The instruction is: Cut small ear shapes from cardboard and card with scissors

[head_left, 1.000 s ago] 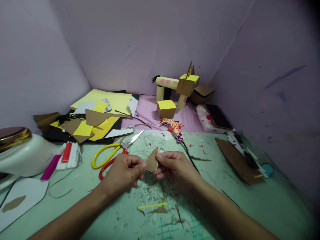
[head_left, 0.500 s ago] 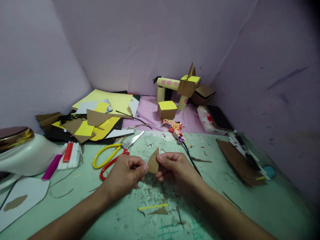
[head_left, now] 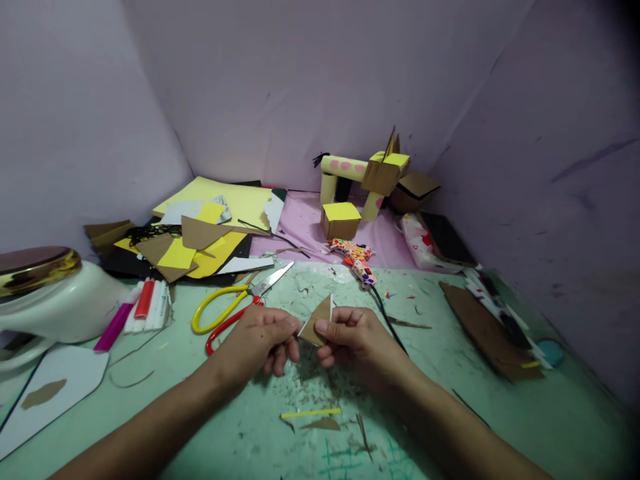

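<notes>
A small pointed piece of brown cardboard (head_left: 319, 316) with thin white edges is held upright over the table. My right hand (head_left: 357, 335) is closed on it, the thumb lying across its face. At the lower left corner of the piece, my left hand (head_left: 266, 338) pinches the thin white edge between thumb and forefinger, its other fingers curled loosely. Just behind my left hand lie scissors (head_left: 240, 300) with one yellow and one red handle, blades apart. A floral-patterned glue gun (head_left: 355, 257) rests beyond my hands, its black cord running behind my right hand.
A yellow-topped cardboard box (head_left: 341, 221) and a paper-tube animal figure (head_left: 363, 170) stand at the back. Left are paper and cardboard sheets (head_left: 215, 190), markers (head_left: 150, 307) and a white appliance (head_left: 60, 300). Cardboard (head_left: 487, 333) lies right; a yellow strip (head_left: 310, 413) and scraps lie in front.
The cardboard piece has tilted in my right hand, and more of its white lower-left edge shows. My left fingers stay at that edge, the lower ones a bit looser. The whole view has shifted slightly.
</notes>
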`<state>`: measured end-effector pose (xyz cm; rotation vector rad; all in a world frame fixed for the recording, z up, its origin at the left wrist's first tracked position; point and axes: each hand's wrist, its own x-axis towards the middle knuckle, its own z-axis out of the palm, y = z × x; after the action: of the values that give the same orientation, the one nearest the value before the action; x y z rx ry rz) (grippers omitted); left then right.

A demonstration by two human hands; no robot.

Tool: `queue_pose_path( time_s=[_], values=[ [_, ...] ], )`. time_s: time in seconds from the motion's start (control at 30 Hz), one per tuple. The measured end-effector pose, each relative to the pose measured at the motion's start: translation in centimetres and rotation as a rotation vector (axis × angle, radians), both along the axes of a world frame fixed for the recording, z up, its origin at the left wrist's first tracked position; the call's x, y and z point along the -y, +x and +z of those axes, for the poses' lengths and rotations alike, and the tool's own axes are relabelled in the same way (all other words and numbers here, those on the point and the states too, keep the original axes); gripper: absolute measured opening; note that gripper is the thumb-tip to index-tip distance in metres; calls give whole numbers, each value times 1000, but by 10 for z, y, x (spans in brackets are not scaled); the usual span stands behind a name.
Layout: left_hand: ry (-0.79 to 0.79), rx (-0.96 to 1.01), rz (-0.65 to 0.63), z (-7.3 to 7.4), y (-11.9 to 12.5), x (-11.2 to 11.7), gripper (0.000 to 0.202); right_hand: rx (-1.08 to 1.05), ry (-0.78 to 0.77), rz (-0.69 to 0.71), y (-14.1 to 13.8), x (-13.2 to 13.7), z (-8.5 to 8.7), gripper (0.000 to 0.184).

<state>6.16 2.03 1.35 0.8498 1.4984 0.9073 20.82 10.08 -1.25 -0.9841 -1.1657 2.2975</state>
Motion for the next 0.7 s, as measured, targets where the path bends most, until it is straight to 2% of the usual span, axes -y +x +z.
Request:
queue_pose_path(
  time_s=[0.23, 0.43, 0.7],
  values=[
    [37, -148, -17, 0, 3, 2, 26, 32, 28, -5, -2, 2, 1, 32],
    [50, -162, -13, -2, 4, 1, 26, 42, 22, -11, -3, 5, 3, 32],
    [-17, -147, 40, 1, 4, -1, 21, 9, -45, 39, -1, 1, 3, 39]
  ],
)
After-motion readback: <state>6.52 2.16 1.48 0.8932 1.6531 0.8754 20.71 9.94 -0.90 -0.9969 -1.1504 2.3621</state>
